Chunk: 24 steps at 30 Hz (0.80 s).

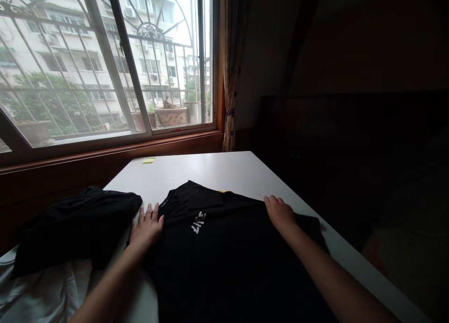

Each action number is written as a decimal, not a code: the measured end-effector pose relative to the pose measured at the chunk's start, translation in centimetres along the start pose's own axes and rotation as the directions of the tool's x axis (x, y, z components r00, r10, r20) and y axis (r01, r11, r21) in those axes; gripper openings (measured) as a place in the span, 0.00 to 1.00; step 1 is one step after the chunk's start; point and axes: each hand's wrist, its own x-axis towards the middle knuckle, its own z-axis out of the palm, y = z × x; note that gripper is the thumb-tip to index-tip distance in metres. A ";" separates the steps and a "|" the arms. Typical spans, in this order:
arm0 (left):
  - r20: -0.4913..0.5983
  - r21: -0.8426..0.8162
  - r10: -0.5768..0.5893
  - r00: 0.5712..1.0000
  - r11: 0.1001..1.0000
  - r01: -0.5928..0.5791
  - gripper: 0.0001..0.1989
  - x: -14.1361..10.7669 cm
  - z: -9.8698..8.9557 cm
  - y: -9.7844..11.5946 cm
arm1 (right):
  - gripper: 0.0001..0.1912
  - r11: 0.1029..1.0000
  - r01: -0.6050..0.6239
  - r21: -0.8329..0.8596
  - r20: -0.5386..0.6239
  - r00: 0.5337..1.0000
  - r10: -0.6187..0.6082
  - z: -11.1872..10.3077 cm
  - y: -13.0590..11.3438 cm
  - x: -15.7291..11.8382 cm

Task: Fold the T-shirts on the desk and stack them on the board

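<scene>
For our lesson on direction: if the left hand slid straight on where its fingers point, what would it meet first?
Probably the yellow slip near the white table's far edge; the way there looks free. Depth is unclear, so the left hand might just pass right of it.

Before you, the shirt [224, 262] lies on the table [224, 166], clothes [77, 220] to its left; behind the table is a window [122, 52], curtain [231, 75] at its right.

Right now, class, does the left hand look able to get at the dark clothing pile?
Probably yes: the left hand is at the edge of the black shirt, close beside the dark clothing pile, and nothing visible stands in the way.
</scene>
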 end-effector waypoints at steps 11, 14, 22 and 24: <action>0.094 -0.113 0.529 0.843 0.847 -0.519 0.27 -4.5 -1.2 -4.0 | 0.16 0.989 0.032 0.141 -0.094 0.995 -0.018 2.3 1.2 -3.8; 0.086 -0.114 0.487 0.869 0.871 -0.477 0.29 -5.3 -0.4 -4.5 | 0.22 0.980 0.039 0.195 -0.061 0.998 -0.028 3.2 1.5 -4.6; 0.062 0.061 0.342 0.938 0.936 -0.345 0.30 -11.5 0.1 -4.1 | 0.30 0.947 0.123 0.296 0.015 0.991 -0.133 4.2 1.9 -3.6; 0.034 0.096 0.336 0.941 0.936 -0.338 0.30 -13.6 -0.2 -3.9 | 0.31 0.932 0.173 0.320 0.004 0.983 -0.184 4.2 1.9 -2.7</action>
